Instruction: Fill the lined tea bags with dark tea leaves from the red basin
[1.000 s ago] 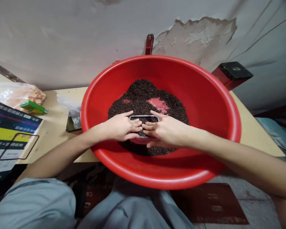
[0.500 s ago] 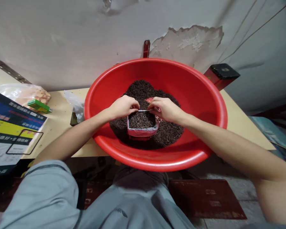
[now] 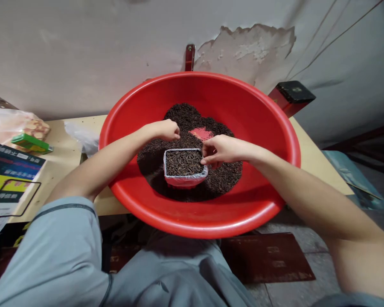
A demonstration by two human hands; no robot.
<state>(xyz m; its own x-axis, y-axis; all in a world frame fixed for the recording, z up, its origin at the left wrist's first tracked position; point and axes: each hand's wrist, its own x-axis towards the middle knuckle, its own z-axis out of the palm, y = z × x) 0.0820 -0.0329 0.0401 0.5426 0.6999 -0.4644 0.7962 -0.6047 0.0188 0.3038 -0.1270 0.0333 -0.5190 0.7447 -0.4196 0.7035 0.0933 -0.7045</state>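
Note:
A large red plastic basin (image 3: 259,106) holds a heap of dark dried leaves (image 3: 182,114), which look like loose tea. On the heap stands a small rectangular tub (image 3: 181,182), lined with clear plastic film (image 3: 197,175) and filled with the same leaves. My right hand (image 3: 222,149) pinches the film at the tub's right rim. Just beyond the tub's back left corner, my left hand (image 3: 167,129) hovers over the heap, its fingers curled closed. Whatever may be in those fingers is hidden.
The basin stands on a pale wooden table (image 3: 326,170) against a wall. To the left lie a printed box (image 3: 13,170), a green packet (image 3: 32,143) and plastic bags (image 3: 83,134). A red and black box (image 3: 292,97) sits behind the basin at right.
My left hand has come off the tub's back rim and moved up and left. My right hand has slid to the right rim. The view has shifted slightly.

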